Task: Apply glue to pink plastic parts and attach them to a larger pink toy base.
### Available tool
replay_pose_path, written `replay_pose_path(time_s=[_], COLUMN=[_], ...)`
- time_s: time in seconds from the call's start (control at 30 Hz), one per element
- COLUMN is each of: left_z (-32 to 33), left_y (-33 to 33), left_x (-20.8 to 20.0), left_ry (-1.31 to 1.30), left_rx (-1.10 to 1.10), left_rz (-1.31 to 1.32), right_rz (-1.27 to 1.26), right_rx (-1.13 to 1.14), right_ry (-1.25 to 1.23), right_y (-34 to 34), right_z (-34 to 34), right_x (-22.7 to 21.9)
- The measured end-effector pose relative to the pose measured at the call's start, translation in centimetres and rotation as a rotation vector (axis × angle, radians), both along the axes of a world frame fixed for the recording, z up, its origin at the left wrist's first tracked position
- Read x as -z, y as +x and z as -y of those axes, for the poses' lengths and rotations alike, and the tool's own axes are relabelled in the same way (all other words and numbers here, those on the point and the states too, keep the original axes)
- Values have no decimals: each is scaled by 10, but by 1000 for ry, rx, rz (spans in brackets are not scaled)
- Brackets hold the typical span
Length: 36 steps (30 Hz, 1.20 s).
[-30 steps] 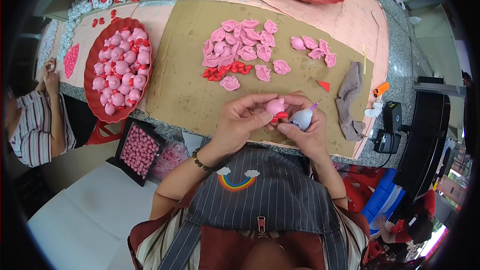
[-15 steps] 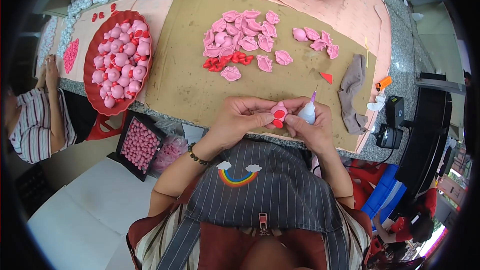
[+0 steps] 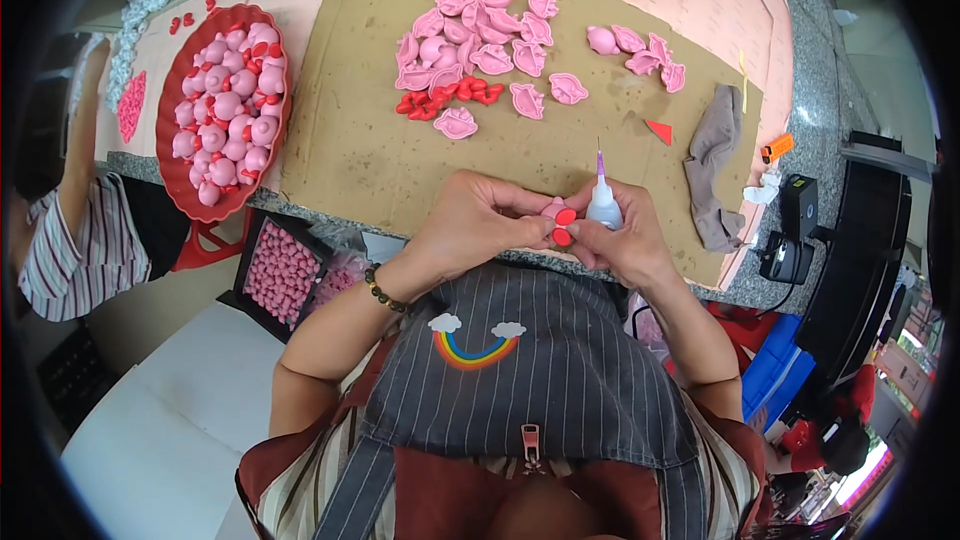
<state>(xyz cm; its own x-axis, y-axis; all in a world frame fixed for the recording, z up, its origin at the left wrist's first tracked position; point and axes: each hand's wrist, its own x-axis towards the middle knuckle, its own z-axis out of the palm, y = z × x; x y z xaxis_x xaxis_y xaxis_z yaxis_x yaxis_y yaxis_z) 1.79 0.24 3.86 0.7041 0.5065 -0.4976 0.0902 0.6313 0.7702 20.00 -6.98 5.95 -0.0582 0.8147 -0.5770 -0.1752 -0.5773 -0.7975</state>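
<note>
My left hand [image 3: 478,228] is closed, its thumb and fingers pinching a small pink toy figure [image 3: 553,208] with red oval parts [image 3: 564,225] on its front. My right hand [image 3: 632,242] holds a small translucent squeeze bottle [image 3: 604,202] with a purple needle tip, which points away from me. The right thumb and fingertips also press against the red parts, so both hands meet at the figure. Fingers hide much of the figure. Beyond my hands lie several hollow pink shell pieces [image 3: 491,60] and a cluster of red pieces [image 3: 450,97].
Cardboard [image 3: 350,130] covers the worktop. A red scalloped tray [image 3: 166,155] of pink and red figures stands left. On the right are a grey cloth [image 3: 712,165], a red scrap [image 3: 659,131] and an orange object [image 3: 777,148]. A co-worker [image 3: 75,240] sits far left.
The bottle in my right hand has turned more upright. My right thumb has moved onto the red parts. The co-worker's arm has stretched farther forward. The whole view has shifted slightly.
</note>
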Motion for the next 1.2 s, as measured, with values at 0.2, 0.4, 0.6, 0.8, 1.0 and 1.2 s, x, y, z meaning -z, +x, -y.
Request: replay_pose_path(time_s=[0.2, 0.4, 0.6, 0.8, 1.0, 1.2], left_z=[-1, -3, -3, -3, -4, -4], left_y=[7, 10, 10, 11, 10, 10], left_x=[-5, -9, -9, -9, -10, -10], left_ry=[37, 17, -4, -14, 15, 27], left_rx=[17, 22, 24, 31, 46, 41], left_rz=[-90, -150, -140, -143, -161, -145], right_rz=[-48, -59, -33, -35, -31, -22], right_rx=[26, 49, 37, 38, 28, 25], right_ry=[46, 75, 35, 38, 42, 44], right_y=[1, 1, 2, 2, 2, 2], right_z=[4, 5, 3, 4, 3, 2], right_x=[15, 17, 13, 15, 14, 12])
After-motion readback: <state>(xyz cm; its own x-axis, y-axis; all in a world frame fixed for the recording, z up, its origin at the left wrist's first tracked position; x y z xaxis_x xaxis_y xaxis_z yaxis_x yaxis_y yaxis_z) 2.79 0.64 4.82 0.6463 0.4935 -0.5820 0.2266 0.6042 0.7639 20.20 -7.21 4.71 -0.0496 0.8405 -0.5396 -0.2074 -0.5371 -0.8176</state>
